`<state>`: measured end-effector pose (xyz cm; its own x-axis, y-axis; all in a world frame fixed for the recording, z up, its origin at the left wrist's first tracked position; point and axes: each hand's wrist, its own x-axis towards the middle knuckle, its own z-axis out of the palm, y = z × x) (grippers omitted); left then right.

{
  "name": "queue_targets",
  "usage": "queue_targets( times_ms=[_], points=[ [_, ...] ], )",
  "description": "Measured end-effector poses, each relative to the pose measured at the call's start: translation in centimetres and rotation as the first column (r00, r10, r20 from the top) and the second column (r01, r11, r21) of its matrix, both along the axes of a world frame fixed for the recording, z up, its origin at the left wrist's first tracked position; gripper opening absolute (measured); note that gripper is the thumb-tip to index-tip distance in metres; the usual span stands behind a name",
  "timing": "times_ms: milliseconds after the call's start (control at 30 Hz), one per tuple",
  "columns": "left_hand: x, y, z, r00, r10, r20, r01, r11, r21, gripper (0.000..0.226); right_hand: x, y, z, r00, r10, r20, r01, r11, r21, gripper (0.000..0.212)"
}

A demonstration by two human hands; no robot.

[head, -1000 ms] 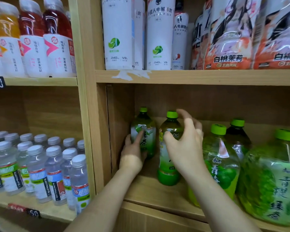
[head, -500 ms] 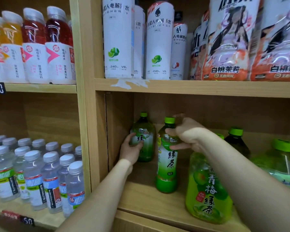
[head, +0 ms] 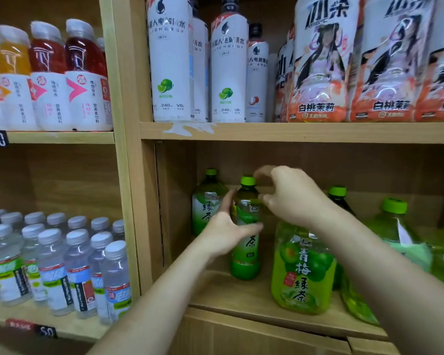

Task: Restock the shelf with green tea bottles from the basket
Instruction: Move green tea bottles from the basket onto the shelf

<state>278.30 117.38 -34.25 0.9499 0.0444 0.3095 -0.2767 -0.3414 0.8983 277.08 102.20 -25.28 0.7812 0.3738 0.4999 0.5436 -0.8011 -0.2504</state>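
Left hand (head: 226, 231) onto tea bottle (head: 245, 262) (upright)

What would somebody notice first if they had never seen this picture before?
Two hands meet in the middle: the left hand grips a green tea bottle standing on the lower shelf, the right hand, blurred, is by its cap. Beside it stands a big bright-green bottle, and tall white bottles line the shelf above.
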Motion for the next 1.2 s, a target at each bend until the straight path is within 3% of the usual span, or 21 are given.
queue_targets(
  times_ms=[100,167,233,300,433,567,700,800,833,900,967,1067,1200],
  points=[
    [1.0,-0.9,-1.0,0.992,0.114,0.048,-0.118,0.989,0.092,0.097,-0.7,-2.5,0.7,0.99,-0.139,0.017,0.14,0.973,-0.181,0.052],
    [1.6,-1.0,-1.6,0.977,0.199,0.077,-0.207,0.971,0.117,0.091,-0.6,-4.1,0.6,0.971,-0.173,-0.166,0.133,0.965,-0.226,0.071],
    [1.9,-0.9,-1.9,0.958,0.269,0.101,-0.281,0.951,0.129,0.079,-0.2,-5.3,0.0,0.945,-0.134,-0.297,0.07,0.973,-0.219,0.067],
    [1.6,-0.7,-2.1,0.941,0.318,0.116,-0.331,0.937,0.111,0.07,0.4,-5.9,-0.6,0.966,-0.065,-0.251,0.028,0.989,-0.148,0.047],
    [-0.9,-0.1,-1.9,0.886,0.422,0.194,-0.442,0.894,0.075,0.059,1.4,-5.2,-1.8,0.991,-0.004,-0.135,0.006,1.0,0.014,0.036],
    [-5.1,0.6,0.4,0.833,0.438,0.337,-0.479,0.877,0.045,0.066,2.6,-1.9,-2.4,0.989,0.049,-0.137,-0.015,0.971,0.239,0.017],
    [-8.4,0.5,3.0,0.841,0.377,0.388,-0.429,0.902,0.054,0.07,3.2,1.1,-2.7,0.988,0.071,-0.141,-0.029,0.96,0.277,0.009],
    [-10.1,-0.7,3.7,0.868,0.304,0.392,-0.345,0.938,0.037,0.066,2.5,0.7,-2.8,0.978,0.15,-0.147,-0.089,0.931,0.353,0.022],
    [-10.6,-1.2,3.7,0.876,0.273,0.397,-0.31,0.95,0.03,0.063,1.6,-0.2,-2.6,0.973,0.196,-0.126,-0.122,0.89,0.439,0.028],
    [-11.4,-2.6,3.8,0.892,0.212,0.4,-0.241,0.97,0.024,0.059,-1.2,-3.1,-2.2,0.925,0.354,-0.135,-0.168,0.703,0.691,0.039],
    [-11.9,-4.5,3.9,0.9,0.144,0.411,-0.174,0.984,0.035,0.061,-4.5,-6.6,-2.4,0.816,0.548,-0.186,-0.191,0.557,0.808,0.049],
    [-12.1,-8.5,4.0,0.905,0.026,0.425,-0.074,0.993,0.096,0.066,-9.4,-10.7,-2.8,0.788,0.585,-0.193,-0.273,0.612,0.742,0.044],
    [-11.8,-15.2,3.3,0.907,-0.15,0.393,0.097,0.984,0.151,0.065,-12.0,-15.4,-3.1,0.914,0.393,-0.101,-0.201,0.654,0.73,0.04]
  ],
)
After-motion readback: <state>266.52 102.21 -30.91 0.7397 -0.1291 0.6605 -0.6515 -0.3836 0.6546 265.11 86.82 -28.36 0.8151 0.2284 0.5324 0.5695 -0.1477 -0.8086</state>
